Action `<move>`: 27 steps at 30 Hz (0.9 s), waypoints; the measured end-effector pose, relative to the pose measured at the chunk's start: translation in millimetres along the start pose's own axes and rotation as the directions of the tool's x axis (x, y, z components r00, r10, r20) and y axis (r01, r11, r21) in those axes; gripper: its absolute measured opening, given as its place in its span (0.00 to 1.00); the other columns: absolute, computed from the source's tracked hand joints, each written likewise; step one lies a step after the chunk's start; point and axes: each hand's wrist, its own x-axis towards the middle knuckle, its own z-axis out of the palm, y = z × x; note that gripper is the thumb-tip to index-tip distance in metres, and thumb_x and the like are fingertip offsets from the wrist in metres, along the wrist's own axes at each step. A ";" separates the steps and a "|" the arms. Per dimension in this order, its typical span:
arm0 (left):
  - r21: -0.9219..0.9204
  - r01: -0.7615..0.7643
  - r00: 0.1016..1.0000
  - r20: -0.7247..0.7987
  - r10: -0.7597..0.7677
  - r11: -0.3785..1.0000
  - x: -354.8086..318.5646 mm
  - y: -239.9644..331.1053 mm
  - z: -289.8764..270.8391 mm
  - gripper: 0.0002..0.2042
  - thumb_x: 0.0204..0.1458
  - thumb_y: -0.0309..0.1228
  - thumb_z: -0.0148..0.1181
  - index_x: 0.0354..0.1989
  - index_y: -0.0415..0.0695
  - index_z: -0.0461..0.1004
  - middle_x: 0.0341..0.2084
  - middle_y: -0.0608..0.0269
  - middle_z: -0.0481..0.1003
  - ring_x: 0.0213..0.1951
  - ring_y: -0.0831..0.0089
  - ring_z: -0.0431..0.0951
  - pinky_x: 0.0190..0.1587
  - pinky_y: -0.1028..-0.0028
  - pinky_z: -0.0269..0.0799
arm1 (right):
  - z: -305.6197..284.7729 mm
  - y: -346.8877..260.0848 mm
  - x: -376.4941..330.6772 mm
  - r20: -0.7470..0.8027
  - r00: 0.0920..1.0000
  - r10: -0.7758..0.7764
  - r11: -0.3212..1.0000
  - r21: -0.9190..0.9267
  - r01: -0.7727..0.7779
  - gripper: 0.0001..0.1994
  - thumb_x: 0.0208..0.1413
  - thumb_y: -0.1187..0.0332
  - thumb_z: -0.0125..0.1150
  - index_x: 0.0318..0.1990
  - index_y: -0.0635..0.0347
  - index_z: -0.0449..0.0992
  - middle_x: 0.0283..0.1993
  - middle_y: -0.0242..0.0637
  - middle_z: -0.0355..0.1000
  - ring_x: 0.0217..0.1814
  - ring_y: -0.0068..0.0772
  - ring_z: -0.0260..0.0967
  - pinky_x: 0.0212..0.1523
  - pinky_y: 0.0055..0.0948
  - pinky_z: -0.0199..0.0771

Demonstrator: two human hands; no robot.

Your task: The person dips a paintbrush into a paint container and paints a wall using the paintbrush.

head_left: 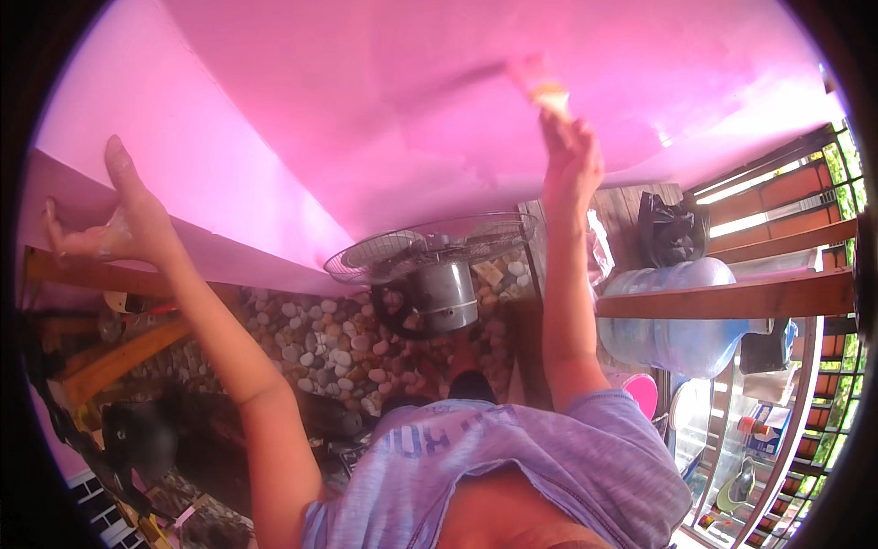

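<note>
My right hand (573, 165) is raised to the pink wall (393, 119) with its fingers closed round a paintbrush (551, 94). The pink-smeared bristles are at the wall and look blurred, and a long shadow falls to their left. Out at the far left, my left hand (128, 224) is open, its thumb pointing up and its fingers apart. Pale smudges mark its palm. It is close to the wall's lower edge and a wooden beam (110, 273); whether it touches either, I cannot tell.
Below the wall stands a fan with a wire cage (375, 256) and a dark motor housing (444, 297). The floor (338, 352) has a pebble pattern. To my right are a black plastic bag (672, 229), a large blue water bottle (677, 343), a wooden rail (732, 297) and a pink bucket (640, 395).
</note>
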 end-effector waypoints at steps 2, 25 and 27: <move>0.013 -0.030 0.999 0.015 0.030 0.999 0.1 -2.5 -1.0 0.34 0.36 0.36 0.74 0.48 0.35 0.58 0.47 0.52 0.56 0.52 0.61 0.61 0.57 0.62 0.62 | -34.0 28.3 -14.7 -0.106 0.977 0.186 0.977 -0.088 -0.195 0.08 0.58 0.67 0.50 0.33 0.65 0.68 0.38 0.50 0.71 0.42 0.47 0.74 0.50 0.40 0.75; -0.035 0.030 1.000 0.010 -0.029 0.999 -4.7 -6.9 -0.5 0.33 0.34 0.34 0.75 0.46 0.36 0.59 0.46 0.53 0.58 0.48 0.65 0.63 0.53 0.65 0.67 | 32.3 24.1 -16.5 -0.056 0.988 0.145 0.989 -0.035 -0.147 0.09 0.57 0.69 0.47 0.33 0.68 0.67 0.39 0.54 0.69 0.48 0.48 0.70 0.56 0.40 0.71; -0.004 0.023 1.000 0.021 -0.023 1.000 -5.7 -9.8 -2.0 0.33 0.34 0.34 0.75 0.45 0.36 0.59 0.46 0.53 0.58 0.48 0.65 0.63 0.53 0.65 0.67 | 48.2 9.8 -10.8 0.048 0.999 0.018 0.998 0.058 -0.021 0.08 0.56 0.68 0.50 0.32 0.65 0.68 0.40 0.52 0.70 0.49 0.48 0.70 0.59 0.42 0.67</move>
